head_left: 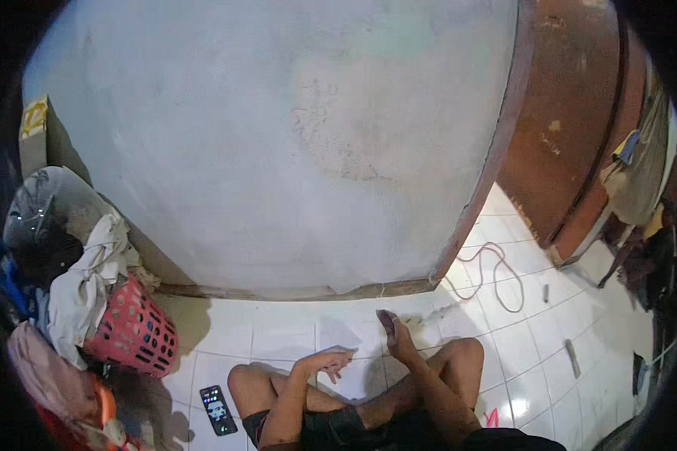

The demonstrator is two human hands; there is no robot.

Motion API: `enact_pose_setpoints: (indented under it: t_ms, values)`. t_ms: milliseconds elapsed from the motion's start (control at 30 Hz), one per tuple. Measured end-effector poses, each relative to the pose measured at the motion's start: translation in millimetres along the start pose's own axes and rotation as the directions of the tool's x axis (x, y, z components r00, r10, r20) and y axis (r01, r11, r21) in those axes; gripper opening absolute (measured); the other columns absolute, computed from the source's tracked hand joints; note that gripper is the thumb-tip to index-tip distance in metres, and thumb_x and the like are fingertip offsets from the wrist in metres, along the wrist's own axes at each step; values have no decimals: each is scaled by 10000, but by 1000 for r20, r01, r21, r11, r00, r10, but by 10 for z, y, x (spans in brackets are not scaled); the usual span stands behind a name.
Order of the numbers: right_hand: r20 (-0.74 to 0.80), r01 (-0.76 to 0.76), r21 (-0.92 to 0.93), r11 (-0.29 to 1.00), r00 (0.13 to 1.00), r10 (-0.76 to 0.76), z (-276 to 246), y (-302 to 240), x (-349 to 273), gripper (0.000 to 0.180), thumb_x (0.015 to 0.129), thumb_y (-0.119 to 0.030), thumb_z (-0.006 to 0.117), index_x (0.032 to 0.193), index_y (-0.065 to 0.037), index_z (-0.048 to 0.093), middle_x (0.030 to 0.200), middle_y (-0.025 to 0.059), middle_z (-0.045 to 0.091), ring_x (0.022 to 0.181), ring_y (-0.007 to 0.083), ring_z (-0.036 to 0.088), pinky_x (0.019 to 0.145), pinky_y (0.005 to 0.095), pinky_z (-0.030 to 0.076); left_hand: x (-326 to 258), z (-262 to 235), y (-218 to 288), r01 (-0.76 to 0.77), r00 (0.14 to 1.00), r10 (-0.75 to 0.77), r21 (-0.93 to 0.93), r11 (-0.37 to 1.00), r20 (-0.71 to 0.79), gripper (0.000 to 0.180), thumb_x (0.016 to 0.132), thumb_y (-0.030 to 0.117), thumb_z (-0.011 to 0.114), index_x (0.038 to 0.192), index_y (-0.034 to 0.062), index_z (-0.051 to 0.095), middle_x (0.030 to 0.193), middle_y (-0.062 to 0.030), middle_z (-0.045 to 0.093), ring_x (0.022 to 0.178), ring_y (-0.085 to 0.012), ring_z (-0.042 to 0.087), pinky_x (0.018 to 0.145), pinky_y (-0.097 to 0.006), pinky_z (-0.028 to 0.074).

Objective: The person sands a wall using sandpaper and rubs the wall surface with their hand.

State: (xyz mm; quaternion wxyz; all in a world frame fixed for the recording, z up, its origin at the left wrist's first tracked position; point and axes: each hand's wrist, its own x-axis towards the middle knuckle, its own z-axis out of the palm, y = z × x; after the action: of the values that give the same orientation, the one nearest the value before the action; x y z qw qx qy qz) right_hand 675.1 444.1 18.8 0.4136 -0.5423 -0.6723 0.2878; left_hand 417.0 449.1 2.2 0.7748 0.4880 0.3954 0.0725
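Observation:
I sit cross-legged on the white tiled floor, both forearms reaching forward over my legs. My right hand (402, 340) is closed on a small, dark purplish-brown, elongated thing (386, 322). It is held up in front of the right knee, and its kind is too small to make out. My left hand (329, 363) is in front of my left leg, apart from the right one. Its fingers stretch toward the right and hold nothing that I can see.
A lit phone (218, 410) lies left of my left knee. Beyond it stands a pink perforated basket (139, 331) heaped with clothes. A bare wall (293, 165) rises ahead. A reddish cord (496, 274) lies looped by the doorway, and a bright pink thing (492, 418) beside my right leg.

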Motion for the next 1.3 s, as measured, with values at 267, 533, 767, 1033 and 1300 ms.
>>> enact_pose_setpoints:
  t_ms: [267, 533, 767, 1033, 1300]
  values:
    - [-362, 298, -100, 949, 878, -314, -107, -1082, 887, 380, 978, -4, 341, 1336, 88, 428, 1327, 247, 537, 1288, 324, 500, 1102, 401, 355, 337, 163, -86, -29, 994, -11, 355, 934, 111, 723, 925, 606, 500, 1167, -70, 584, 930, -112, 604, 736, -264, 630, 650, -431, 630]
    - [-308, 682, -339, 648, 571, -761, -227, -2849, 2034, 522, 869, 139, 411, 1382, 45, 388, 1362, 251, 495, 1291, 368, 479, 1102, 425, 372, 303, -30, -216, 11, 1000, -18, 391, 920, 15, 614, 908, 564, 570, 1116, -11, 628, 941, -131, 607, 740, -191, 603, 552, -414, 611]
    - [-243, 714, -626, 313, 203, -949, -307, -3578, 2743, 439, 904, 84, 456, 1340, 33, 431, 1348, 234, 516, 1291, 401, 473, 1089, 458, 389, 135, -55, -159, -93, 989, 123, 314, 945, -77, 615, 919, 601, 524, 1008, 2, 629, 912, -149, 568, 789, -251, 625, 556, -377, 619]
    - [-226, 560, -763, 324, 238, -945, -45, -3394, 2667, 454, 930, 53, 449, 1372, 1, 358, 1361, 272, 486, 1292, 467, 443, 1056, 541, 404, 264, -31, -259, -46, 994, 81, 385, 922, -77, 565, 948, 534, 515, 1006, -13, 641, 868, -162, 582, 711, -270, 646, 527, -385, 617]
    - [-301, 551, -767, 328, 142, -943, -297, -3947, 2925, 438, 885, 102, 436, 1317, 53, 383, 1280, 294, 501, 1282, 484, 428, 1092, 539, 389, 201, 3, -236, -95, 985, 147, 440, 893, -87, 523, 947, 479, 530, 1030, -27, 631, 873, -184, 659, 691, -296, 679, 533, -395, 602]
